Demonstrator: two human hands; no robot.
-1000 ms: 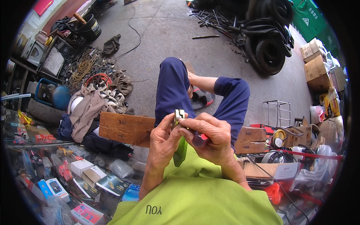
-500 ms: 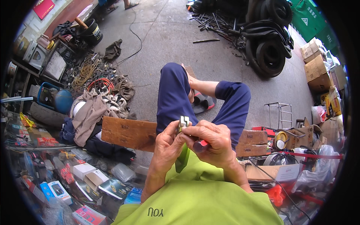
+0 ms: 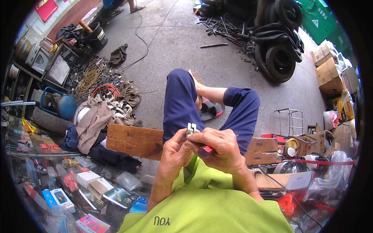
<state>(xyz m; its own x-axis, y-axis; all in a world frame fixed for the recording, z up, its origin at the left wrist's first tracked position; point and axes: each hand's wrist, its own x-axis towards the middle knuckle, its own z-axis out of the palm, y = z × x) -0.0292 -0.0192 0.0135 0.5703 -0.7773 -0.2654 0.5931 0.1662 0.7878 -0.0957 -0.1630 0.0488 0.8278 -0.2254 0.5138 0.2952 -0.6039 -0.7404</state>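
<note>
In front of my lap, both hands meet around a small shiny metal block (image 3: 191, 129) with a dark stepped slot in its top. My left hand (image 3: 173, 150) pinches this block from the left, fingers closed. Pressed against it from the right, my right hand (image 3: 222, 148) is closed round a tool with a red and dark handle (image 3: 206, 151). The handle's butt points back toward me, and the tool's working end is hidden by my fingers. A green strip (image 3: 190, 171) hangs below the hands, against my lime shirt.
Under me runs a wooden bench (image 3: 134, 139). A glass counter with small boxes (image 3: 87, 178) lies left, near a heap of clothes (image 3: 93, 120). Tyres (image 3: 279, 64) and metal rods (image 3: 221, 27) lie ahead right. Cartons (image 3: 328, 75) stand at the right edge.
My hands and the metal block have shifted very slightly down in the picture, along with the whole scene. The grip of both hands looks the same.
</note>
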